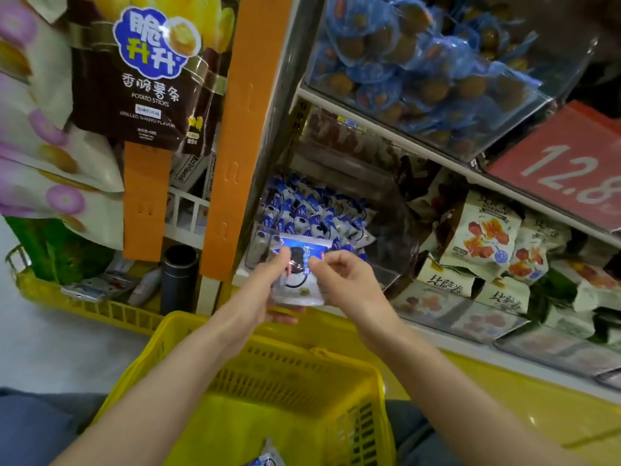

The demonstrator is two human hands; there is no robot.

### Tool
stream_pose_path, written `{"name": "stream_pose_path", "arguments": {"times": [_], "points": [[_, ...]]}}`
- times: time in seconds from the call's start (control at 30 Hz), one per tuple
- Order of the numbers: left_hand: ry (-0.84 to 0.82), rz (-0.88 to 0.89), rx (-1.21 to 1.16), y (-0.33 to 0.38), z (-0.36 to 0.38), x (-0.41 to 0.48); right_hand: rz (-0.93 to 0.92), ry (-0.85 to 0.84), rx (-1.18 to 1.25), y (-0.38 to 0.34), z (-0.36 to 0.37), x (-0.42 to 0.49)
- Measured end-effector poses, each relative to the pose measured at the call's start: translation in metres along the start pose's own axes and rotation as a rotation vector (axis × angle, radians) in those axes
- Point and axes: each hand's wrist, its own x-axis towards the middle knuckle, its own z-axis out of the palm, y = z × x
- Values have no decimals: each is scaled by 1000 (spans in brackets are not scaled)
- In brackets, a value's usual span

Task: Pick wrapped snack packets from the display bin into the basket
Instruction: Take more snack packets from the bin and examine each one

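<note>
Both hands hold a stack of white-and-blue wrapped snack packets (297,280) just in front of the clear display bin (393,237). My left hand (268,290) cups the stack from below with its thumb on top. My right hand (346,280) pinches the stack's upper right edge. The bin behind holds several more of the same packets (309,210). Below my forearms stands the yellow basket (302,371); one packet (267,457) lies on its floor at the bottom edge of the view.
An orange shelf post (235,129) rises left of the bin, with hanging potato stick bags (141,72) beyond it. Cream snack packs (480,237) fill the bin to the right. A bin of blue-wrapped eggs (420,62) and a red price sign (571,163) sit above.
</note>
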Motion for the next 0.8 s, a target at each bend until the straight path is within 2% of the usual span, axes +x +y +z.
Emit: {"name": "stream_pose_path", "arguments": {"times": [0.1, 0.17, 0.27, 0.37, 0.53, 0.63, 0.73, 0.8], "points": [[16, 42, 9, -1, -2, -6, -82, -69, -46, 2, 9, -6], [39, 61, -11, 0, -4, -7, -110, -49, -98, 4, 9, -7], [16, 87, -44, 3, -5, -7, -4, -24, -48, 4, 3, -1], [-48, 87, -64, 5, -2, -6, 111, -181, 40, 6, 1, 3], [-126, 127, -67, 6, -3, -2, 34, -235, 105, 9, -9, 14], [-73, 137, -31, 5, -8, 2, -30, -94, 129, 4, -23, 32], [1, 124, -38, 5, -10, 7, -158, 220, -169, 0, -44, 68], [26, 124, -32, 6, -9, 9, -179, 385, -413, 0, -55, 93]]}}
